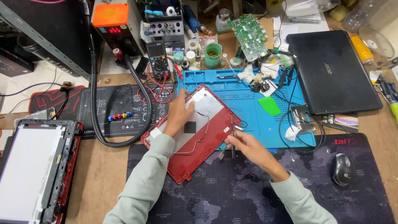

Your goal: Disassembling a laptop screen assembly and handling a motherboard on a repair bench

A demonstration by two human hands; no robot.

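While tilted: red laptop lid (207, 155) (long axis lower-left to upper-right), tweezers (232, 135) upright.

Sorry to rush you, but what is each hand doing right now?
Left hand: open, resting flat on the red lid.
Right hand: closed on tweezers.

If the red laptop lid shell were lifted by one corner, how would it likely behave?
The red lid shell looks thin and wide, so it would probably flex and feel light. The loose white cable across it would likely flop. The left hand steadies it; the right hand holds tweezers.
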